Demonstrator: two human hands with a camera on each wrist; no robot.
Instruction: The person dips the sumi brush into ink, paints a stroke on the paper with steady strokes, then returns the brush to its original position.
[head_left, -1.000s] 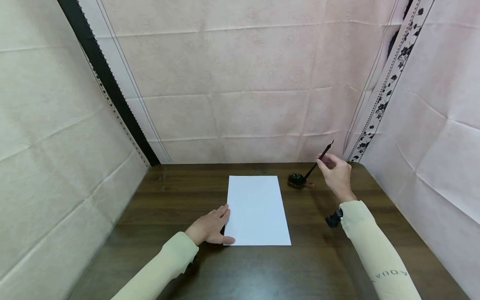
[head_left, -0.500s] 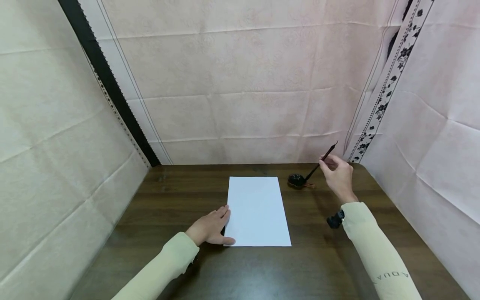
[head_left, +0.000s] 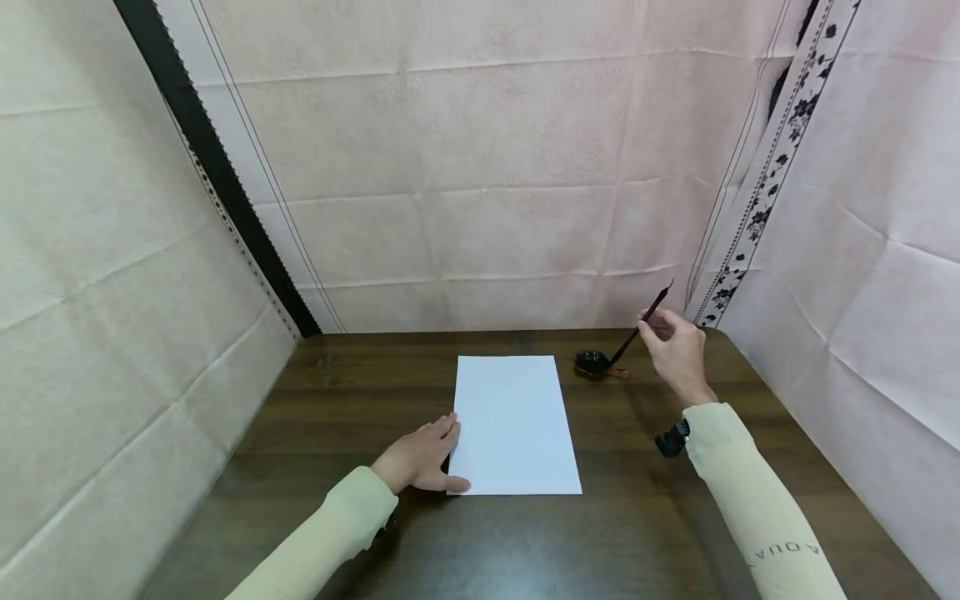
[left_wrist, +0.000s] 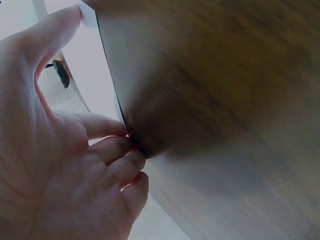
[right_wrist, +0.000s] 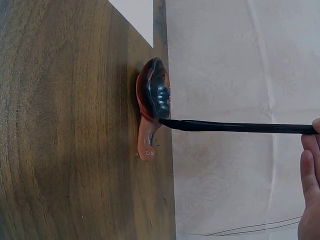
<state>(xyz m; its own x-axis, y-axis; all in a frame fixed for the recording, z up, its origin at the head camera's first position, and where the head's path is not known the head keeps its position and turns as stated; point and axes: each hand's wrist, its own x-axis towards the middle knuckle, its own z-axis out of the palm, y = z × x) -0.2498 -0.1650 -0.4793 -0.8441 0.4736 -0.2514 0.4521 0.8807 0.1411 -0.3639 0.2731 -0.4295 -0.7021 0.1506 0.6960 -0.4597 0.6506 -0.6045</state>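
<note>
A white sheet of paper (head_left: 517, 425) lies on the brown wooden table. My left hand (head_left: 422, 454) rests at its left edge, thumb on the near corner and fingertips at the side, fingers fairly straight. My right hand (head_left: 675, 350) pinches a dark ink brush (head_left: 651, 310) near its upper part, thumb against fingers. The brush slants down to the left, and its tip meets the rim of a small ink dish (head_left: 592, 362). In the right wrist view the dish (right_wrist: 154, 90) is reddish-brown with a short handle, and dark glossy ink coats its inside.
The wooden table (head_left: 360, 392) ends at a pale cloth backdrop (head_left: 480, 233). More cloth hangs at the left (head_left: 112, 333) and right (head_left: 862, 292). A black wrist device (head_left: 671, 438) sits at the right sleeve cuff.
My right hand has shifted slightly right with the brush, whose lower end stays at the dish. The left hand and the paper keep their places.
</note>
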